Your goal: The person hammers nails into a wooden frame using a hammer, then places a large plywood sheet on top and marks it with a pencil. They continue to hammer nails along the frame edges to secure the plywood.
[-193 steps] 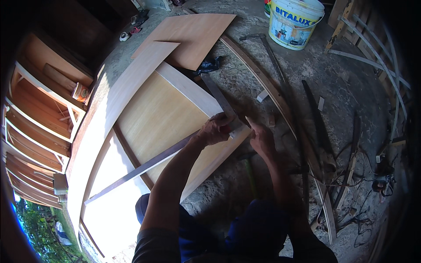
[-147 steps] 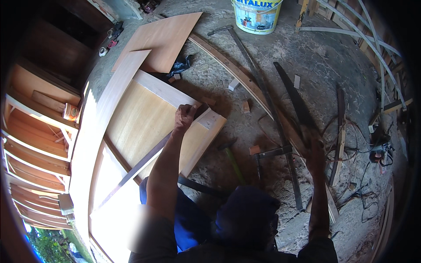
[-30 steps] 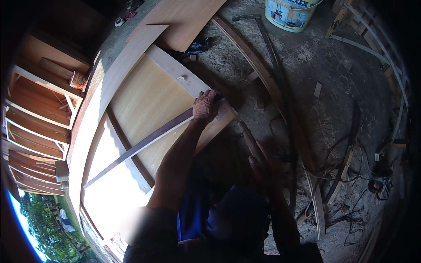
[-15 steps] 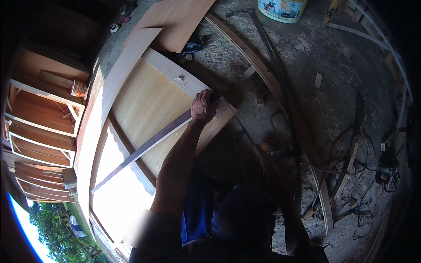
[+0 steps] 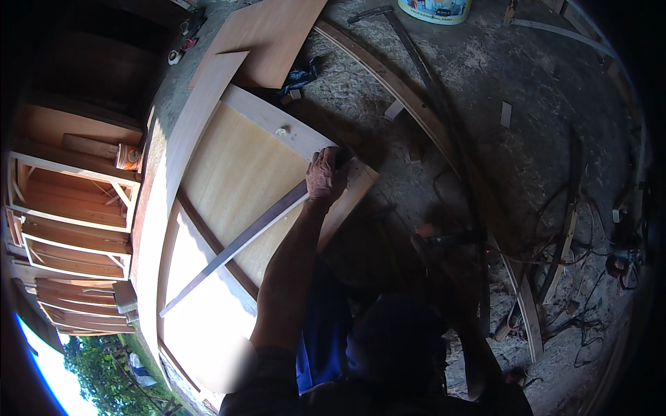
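Note:
My left hand [image 5: 327, 177] is closed round the upper end of a long straight strip [image 5: 232, 254], dark on one face and pale along its edge. The strip slants across a framed plywood panel [image 5: 239, 156], its far end reaching the sunlit lower left. Beneath this hand, the panel's pale top rail [image 5: 277, 121] meets the side rail [image 5: 350, 208] at a corner; a small pile of shavings [image 5: 282, 130] sits on the top rail. To the right, my right hand [image 5: 444, 281] is low in deep shadow, near a small wood block [image 5: 424, 229]. Its fingers are too dark to read.
Plywood sheets [image 5: 260, 41] lie beyond the panel. Long boards [image 5: 399, 90] cross the rough floor [image 5: 479, 62], where a paint bucket [image 5: 436, 10] stands. Cables [image 5: 590, 319] tangle at the right. Wooden frames [image 5: 76, 239] stand at the left, near a small can [image 5: 127, 157].
The whole view has shifted slightly. My left hand keeps its grip on the strip at the panel's corner. A thin rod seen near my right hand earlier no longer shows clearly.

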Action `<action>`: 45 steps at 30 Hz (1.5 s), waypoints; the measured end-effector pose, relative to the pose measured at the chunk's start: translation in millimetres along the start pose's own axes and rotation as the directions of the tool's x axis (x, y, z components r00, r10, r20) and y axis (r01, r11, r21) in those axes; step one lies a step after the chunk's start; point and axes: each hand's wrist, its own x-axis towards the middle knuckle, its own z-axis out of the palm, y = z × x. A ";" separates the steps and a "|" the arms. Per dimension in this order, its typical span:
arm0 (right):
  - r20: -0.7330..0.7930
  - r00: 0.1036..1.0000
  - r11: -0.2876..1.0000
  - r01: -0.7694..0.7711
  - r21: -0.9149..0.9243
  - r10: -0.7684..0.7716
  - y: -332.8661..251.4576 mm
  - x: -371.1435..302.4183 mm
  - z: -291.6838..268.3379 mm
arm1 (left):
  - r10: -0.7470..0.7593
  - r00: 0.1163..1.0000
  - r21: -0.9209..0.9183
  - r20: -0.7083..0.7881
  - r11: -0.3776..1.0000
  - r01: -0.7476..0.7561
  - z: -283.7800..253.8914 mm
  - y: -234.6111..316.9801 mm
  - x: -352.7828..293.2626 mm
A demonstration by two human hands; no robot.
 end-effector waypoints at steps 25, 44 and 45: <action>0.037 0.967 0.874 -0.245 0.420 0.254 -14.4 60.2 42.1 | 0.007 1.000 0.055 0.019 0.998 -0.008 7.0 -3.1 -5.5; 0.543 0.765 0.866 -0.483 0.128 0.346 -21.9 -39.6 -61.2 | 0.057 0.998 0.025 0.012 0.998 -0.058 5.8 6.3 -6.2; 0.438 0.847 0.898 -0.407 0.165 0.303 -22.1 -38.6 -51.4 | 0.056 0.998 0.041 0.001 0.998 -0.056 7.3 9.9 -7.0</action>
